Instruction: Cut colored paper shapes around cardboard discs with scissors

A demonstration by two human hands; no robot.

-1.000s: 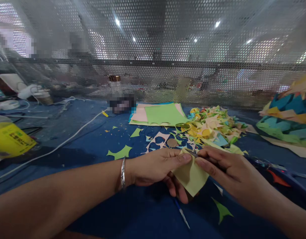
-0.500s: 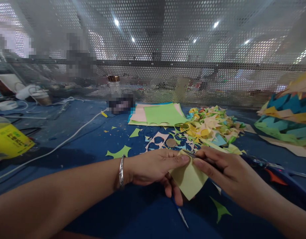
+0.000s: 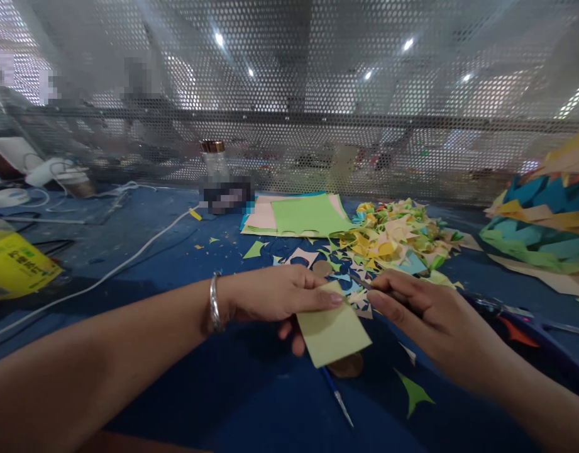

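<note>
Between thumb and fingers, my left hand (image 3: 289, 299) pinches a pale yellow paper square (image 3: 336, 330), which is tilted over the blue table. My right hand (image 3: 421, 308), just right of the paper and apart from it, grips a thin metal tool (image 3: 359, 281), its tip pointing left. Below the paper lie a brown disc (image 3: 348, 365) and a blue pen-like tool (image 3: 337, 397) with a metal tip. Another brown disc (image 3: 322, 268) rests among paper scraps behind my left hand. A green scrap (image 3: 414, 393) lies near the front.
Stacked coloured sheets (image 3: 308, 216) and a heap of cut paper (image 3: 402, 236) lie at the back. On the right are a layered paper piece (image 3: 539, 239) and a blue tool with an orange trigger (image 3: 520, 330). A white cable (image 3: 124, 264) crosses the left side; a jar (image 3: 216, 162) stands behind.
My left hand has moved left with the paper, which now lies flatter and away from my right hand. The metal tool has come off the paper, and the lower brown disc is uncovered.
</note>
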